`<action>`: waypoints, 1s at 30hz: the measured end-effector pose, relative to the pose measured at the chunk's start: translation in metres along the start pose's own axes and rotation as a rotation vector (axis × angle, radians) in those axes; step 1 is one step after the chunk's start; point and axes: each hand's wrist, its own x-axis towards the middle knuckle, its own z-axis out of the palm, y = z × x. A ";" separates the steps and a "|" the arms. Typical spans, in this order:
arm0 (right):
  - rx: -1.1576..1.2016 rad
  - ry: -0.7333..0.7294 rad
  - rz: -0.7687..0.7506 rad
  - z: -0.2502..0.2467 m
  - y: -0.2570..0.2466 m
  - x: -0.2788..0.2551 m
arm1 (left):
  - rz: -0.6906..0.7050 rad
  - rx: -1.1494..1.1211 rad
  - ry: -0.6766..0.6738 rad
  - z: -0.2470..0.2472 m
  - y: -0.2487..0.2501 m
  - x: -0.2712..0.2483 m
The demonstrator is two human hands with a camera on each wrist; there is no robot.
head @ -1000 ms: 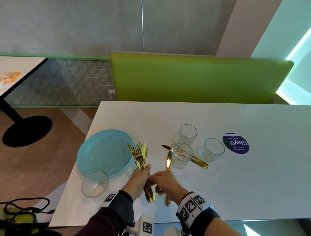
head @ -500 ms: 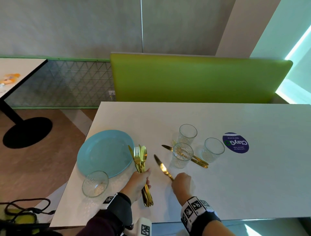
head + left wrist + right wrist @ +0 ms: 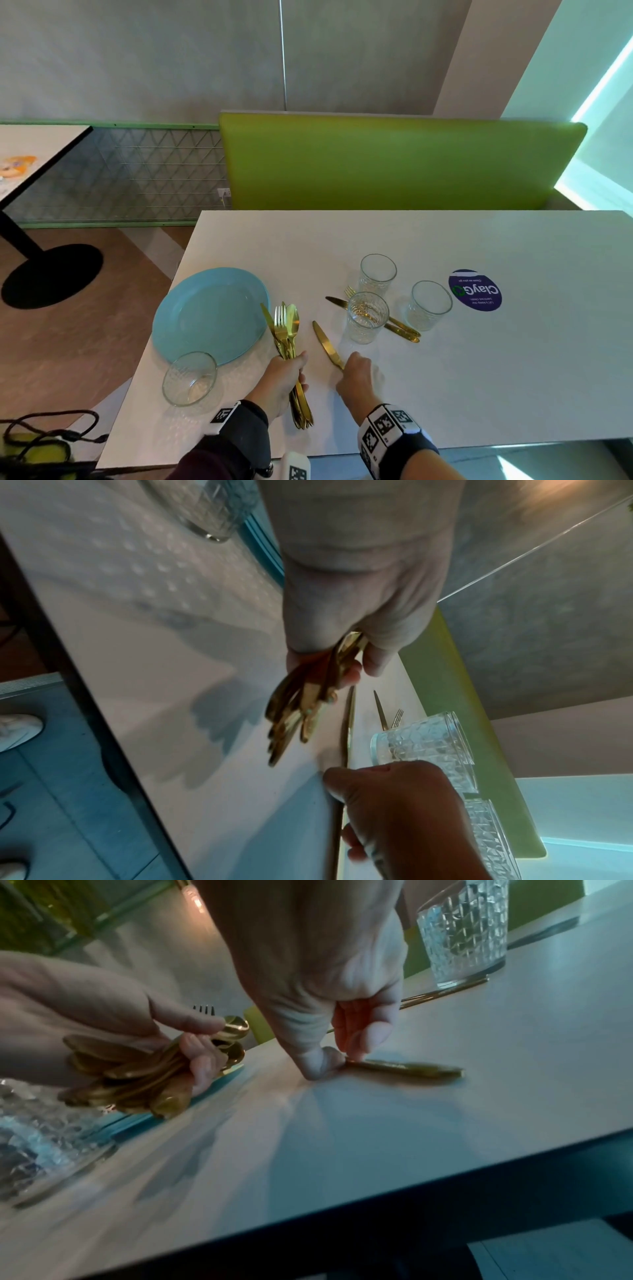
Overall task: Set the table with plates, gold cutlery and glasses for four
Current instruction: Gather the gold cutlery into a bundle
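Note:
My left hand point(image 3: 286, 375) grips a bundle of gold cutlery point(image 3: 287, 329) by the handles, just right of the blue plate point(image 3: 209, 313). In the left wrist view the bundle point(image 3: 301, 710) fans out below the left hand point(image 3: 346, 653). My right hand point(image 3: 356, 377) pinches the handle end of a single gold knife point(image 3: 327, 346) that lies flat on the white table point(image 3: 479, 377). The right wrist view shows thumb and finger of the right hand point(image 3: 339, 1056) on that knife point(image 3: 404, 1068). A near glass point(image 3: 190, 378) stands by the plate. Three more glasses point(image 3: 368, 317) cluster further back over a gold fork and knife point(image 3: 400, 329).
A green bench back point(image 3: 394, 161) runs along the table's far side. A purple round sticker point(image 3: 475, 290) lies right of the glasses. The table's near edge is just below my wrists. Another table point(image 3: 30, 154) and its black base stand at the left, cables on the floor.
My right hand has drawn one knife out of the bundle, moved right and laid it on the table. The left hand still holds the remaining cutlery, shifted little.

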 end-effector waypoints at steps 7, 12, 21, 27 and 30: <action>0.262 -0.051 -0.050 -0.013 0.002 -0.003 | -0.012 -0.024 -0.022 -0.002 0.002 -0.005; 0.885 -0.276 -0.096 -0.026 -0.007 -0.007 | 0.010 -0.014 -0.066 0.006 0.005 -0.009; 0.826 -0.221 -0.073 -0.035 0.001 -0.004 | 0.049 0.004 -0.105 0.026 0.012 -0.011; 0.194 -0.100 0.039 -0.060 0.053 0.034 | 0.036 -0.036 -0.056 0.029 0.025 -0.001; 0.198 -0.026 0.031 -0.073 0.066 0.052 | 0.045 0.004 -0.022 0.032 0.028 0.006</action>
